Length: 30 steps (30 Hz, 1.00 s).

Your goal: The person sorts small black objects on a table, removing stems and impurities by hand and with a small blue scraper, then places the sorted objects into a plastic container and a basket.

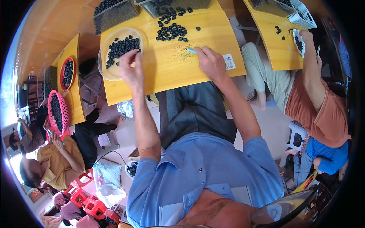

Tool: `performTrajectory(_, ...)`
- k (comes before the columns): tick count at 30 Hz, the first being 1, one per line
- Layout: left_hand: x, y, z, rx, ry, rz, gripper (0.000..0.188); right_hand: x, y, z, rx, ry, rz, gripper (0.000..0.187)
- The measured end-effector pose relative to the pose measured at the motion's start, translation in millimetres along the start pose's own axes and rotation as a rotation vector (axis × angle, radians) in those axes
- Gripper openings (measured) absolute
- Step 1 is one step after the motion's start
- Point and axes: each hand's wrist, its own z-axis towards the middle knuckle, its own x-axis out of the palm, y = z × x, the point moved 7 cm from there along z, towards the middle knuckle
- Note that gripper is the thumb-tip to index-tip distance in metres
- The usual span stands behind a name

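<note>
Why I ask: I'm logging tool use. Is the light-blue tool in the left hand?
No, the right hand holds the light-blue tool.

Partly covered, partly cropped.
Cannot judge the left hand (132, 70) full or bare; can see only one end of the light-blue tool (191, 51) in the right hand (211, 63); cannot follow a clear bin (192, 4) past the top edge.

Shared workroom, people (310, 100) seated at yellow wooden tables (163, 64), tubs (114, 73) of dark round pieces (122, 49)
</note>
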Motion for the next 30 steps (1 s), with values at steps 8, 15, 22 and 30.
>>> performTrajectory(8, 44, -33, 15, 0.268, 0.232, 0.105, 0.025, -2, -1, 3, 0.007, -0.030, 0.014, 0.024)
performTrajectory(15, 137, -60, -1, 0.387, 0.427, 0.140, 0.020, -6, -1, 2, 0.036, -0.078, 0.000, 0.024)
performTrajectory(22, 141, -45, -4, 0.321, 0.460, 0.181, 0.018, -6, -3, 0, 0.041, -0.080, 0.000, 0.023)
performTrajectory(30, 138, -39, -8, 0.223, 0.449, 0.003, 0.019, -4, -3, -1, 0.038, -0.070, 0.012, 0.026)
